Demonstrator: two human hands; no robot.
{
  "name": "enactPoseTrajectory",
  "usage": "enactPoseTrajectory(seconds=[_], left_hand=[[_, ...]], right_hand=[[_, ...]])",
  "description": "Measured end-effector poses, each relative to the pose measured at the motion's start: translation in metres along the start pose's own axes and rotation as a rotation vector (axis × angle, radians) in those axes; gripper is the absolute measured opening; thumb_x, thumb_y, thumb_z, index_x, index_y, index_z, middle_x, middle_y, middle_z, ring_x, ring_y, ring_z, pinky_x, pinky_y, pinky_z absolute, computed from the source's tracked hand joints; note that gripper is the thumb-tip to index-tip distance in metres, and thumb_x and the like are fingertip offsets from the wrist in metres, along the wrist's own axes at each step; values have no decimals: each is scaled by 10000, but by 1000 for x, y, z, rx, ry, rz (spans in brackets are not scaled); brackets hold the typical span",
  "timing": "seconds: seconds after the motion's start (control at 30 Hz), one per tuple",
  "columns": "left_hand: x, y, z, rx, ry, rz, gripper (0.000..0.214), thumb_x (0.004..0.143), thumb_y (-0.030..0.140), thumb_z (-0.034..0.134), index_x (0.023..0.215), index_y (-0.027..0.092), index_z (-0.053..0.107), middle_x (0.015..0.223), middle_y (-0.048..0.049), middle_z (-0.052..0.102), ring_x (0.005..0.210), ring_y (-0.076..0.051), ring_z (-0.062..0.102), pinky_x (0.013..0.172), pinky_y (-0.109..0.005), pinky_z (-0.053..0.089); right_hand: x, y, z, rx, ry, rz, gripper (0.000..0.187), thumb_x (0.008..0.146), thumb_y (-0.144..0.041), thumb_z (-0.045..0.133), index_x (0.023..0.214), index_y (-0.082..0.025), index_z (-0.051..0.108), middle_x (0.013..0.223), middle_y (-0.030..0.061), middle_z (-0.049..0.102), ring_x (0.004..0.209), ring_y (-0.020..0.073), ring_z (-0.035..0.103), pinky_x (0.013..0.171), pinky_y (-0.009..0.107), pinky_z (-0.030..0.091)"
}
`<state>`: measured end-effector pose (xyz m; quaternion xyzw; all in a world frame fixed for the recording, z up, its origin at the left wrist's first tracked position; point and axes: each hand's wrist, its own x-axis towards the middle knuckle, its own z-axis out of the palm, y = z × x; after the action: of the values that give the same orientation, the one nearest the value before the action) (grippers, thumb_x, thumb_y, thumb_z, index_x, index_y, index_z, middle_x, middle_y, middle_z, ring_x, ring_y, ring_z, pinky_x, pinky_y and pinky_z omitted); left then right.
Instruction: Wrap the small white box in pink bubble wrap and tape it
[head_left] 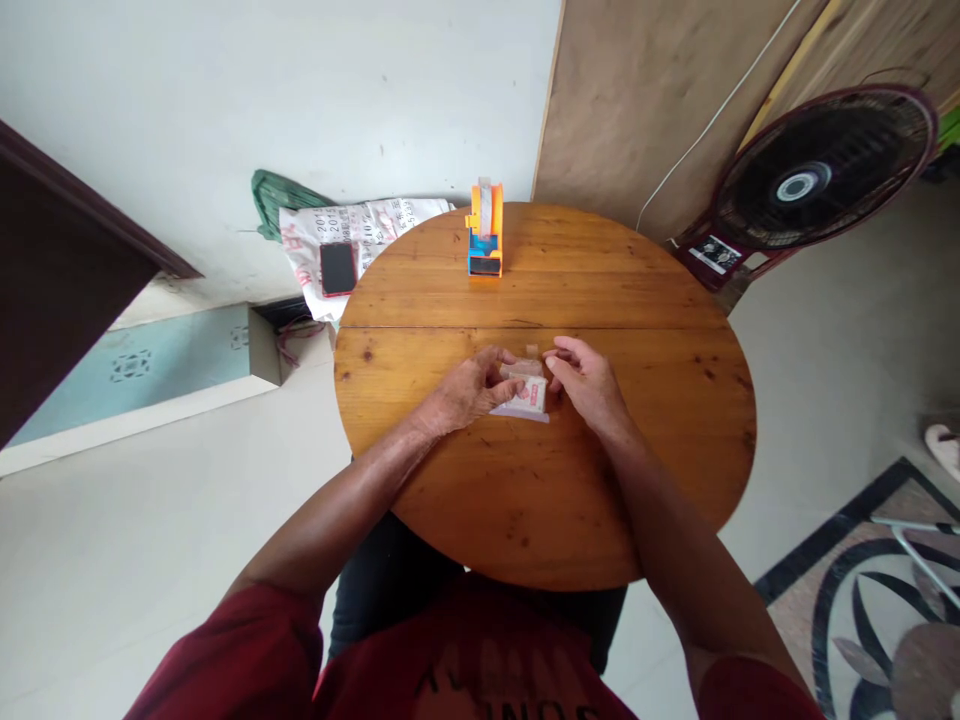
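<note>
View: head camera, looking down on a round, orange-brown wooden table (465,500) with a seam running across it.
Work: small flat white box with red print (534,396) — lying near the middle of the table, between the hands, partly covered by the left one.
Wrapping: thin clear film (517,369) shows along the far edge of the box; a pale strip runs along the near edge.
Left: bare left hand (478,390) on the box, thumb laid across its top, forefinger bent over the far side with a gap between the two; cannot tell whether the hidden fingers clasp it.
Right: bare right hand (587,383) just beyond the box's right edge, fingers curled, thumb close to forefinger — cannot tell whether they pinch film.
Scrap: small translucent beige piece (532,351) just past the film, near the right fingertips.
Far rim: orange-and-blue tape dispenser (486,245), upright, well apart from both hands.
Wall side: black phone with red edge (337,269) on a printed white sack (382,222), left of the table.
Right side: dark-red fan (804,185).
</note>
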<state>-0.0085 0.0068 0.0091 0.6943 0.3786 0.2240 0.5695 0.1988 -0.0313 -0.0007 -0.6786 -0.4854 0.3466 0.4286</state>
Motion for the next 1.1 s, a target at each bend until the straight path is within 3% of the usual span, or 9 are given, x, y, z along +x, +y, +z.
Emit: enactPoseTrajectory(seconds=[0.2, 0.43, 0.7, 1.1], left_hand=[[2, -2, 1, -50, -20, 4, 493, 844, 472, 687, 1184, 167, 502, 656, 71, 484, 571, -90, 420, 538, -221, 322], [4, -7, 3, -92, -19, 16, 550, 806, 521, 716, 1172, 180, 486, 625, 82, 478, 550, -90, 428, 529, -219, 309], [4, -9, 3, -113, -18, 25, 594, 805, 548, 720, 1210, 184, 481, 633, 82, 469, 558, -90, 433, 538, -220, 301], [4, -6, 4, -17, 26, 9, 621, 853, 450, 680, 1355, 159, 458, 646, 74, 463, 582, -99, 415, 557, -227, 326]], right_hand=[[6, 3, 8, 14, 6, -4, 565, 820, -365, 600, 1350, -178, 545, 1085, 108, 743, 803, 188, 691, 729, 351, 571], [11, 9, 8, 21, -25, -9, 569, 832, -299, 587, 1383, -172, 520, 1093, 112, 747, 872, 201, 697, 816, 385, 566], [28, -7, 9, 67, -92, 91, 515, 798, -296, 636, 1298, -179, 592, 986, 79, 729, 774, 188, 668, 734, 369, 559], [31, -9, 4, 129, -95, 70, 378, 736, -349, 685, 1085, -204, 693, 901, 50, 698, 736, 161, 601, 606, 292, 470]])
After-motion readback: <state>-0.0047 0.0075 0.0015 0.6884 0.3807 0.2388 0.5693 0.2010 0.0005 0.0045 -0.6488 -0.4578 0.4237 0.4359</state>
